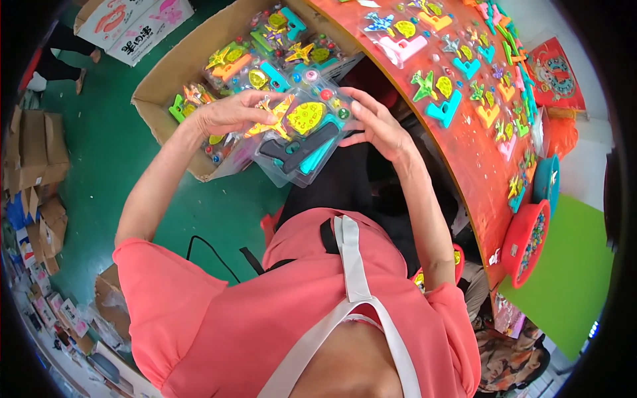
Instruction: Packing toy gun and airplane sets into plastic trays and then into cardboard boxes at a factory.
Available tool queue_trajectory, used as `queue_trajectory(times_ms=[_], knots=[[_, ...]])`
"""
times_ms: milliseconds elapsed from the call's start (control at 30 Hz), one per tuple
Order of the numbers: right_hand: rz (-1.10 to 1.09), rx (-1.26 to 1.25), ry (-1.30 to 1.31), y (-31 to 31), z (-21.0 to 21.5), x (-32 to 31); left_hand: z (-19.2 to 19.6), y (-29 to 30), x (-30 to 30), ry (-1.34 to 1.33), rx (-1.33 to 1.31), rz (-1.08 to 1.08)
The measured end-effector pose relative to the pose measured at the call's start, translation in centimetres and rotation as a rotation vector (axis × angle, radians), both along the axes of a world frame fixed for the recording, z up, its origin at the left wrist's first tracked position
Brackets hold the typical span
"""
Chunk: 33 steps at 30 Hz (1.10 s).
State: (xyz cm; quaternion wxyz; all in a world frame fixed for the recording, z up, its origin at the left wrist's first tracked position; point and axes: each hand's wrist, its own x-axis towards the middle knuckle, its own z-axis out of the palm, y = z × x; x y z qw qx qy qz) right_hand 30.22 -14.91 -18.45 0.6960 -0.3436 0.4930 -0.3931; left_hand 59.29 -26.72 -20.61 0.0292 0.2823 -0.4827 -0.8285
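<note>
Between my two hands is a small stack of clear plastic blister trays [284, 174]. The top one holds a dark toy gun [302, 147], a yellow-orange toy plane [275, 118], a yellow oval piece [306, 117] and small round balls; a turquoise part shows beneath the gun. My left hand [229, 114] grips the left edge, its thumb over the plane. My right hand [379, 126] has its fingers curled round the right edge. Just beyond and under the trays stands a cardboard box [174, 61] containing several similar filled trays.
An orange-red table [405, 89] curves along the right, bearing rows of filled trays. At its near end are a red basin [517, 249] of small balls and a teal basin [546, 182]. Cartons [36, 149] line the left; another person [511, 351] is at lower right.
</note>
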Motion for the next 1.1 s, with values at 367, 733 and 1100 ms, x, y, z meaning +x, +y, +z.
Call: queue_trajectory(times_ms=[367,733,1100], knots=[[-0.089,0.050,0.019,-10.2,-5.0,4.5,-4.6,-4.8,3.4,0.053,0.045,0.454],[-0.063,0.053,0.059,-24.5,-12.2,11.9,-12.0,-9.5,8.8,0.137,0.141,1.048],[0.172,-0.091,0.668,-30.2,-15.6,13.7,-18.6,-14.5,9.2,-0.170,-0.078,1.340]])
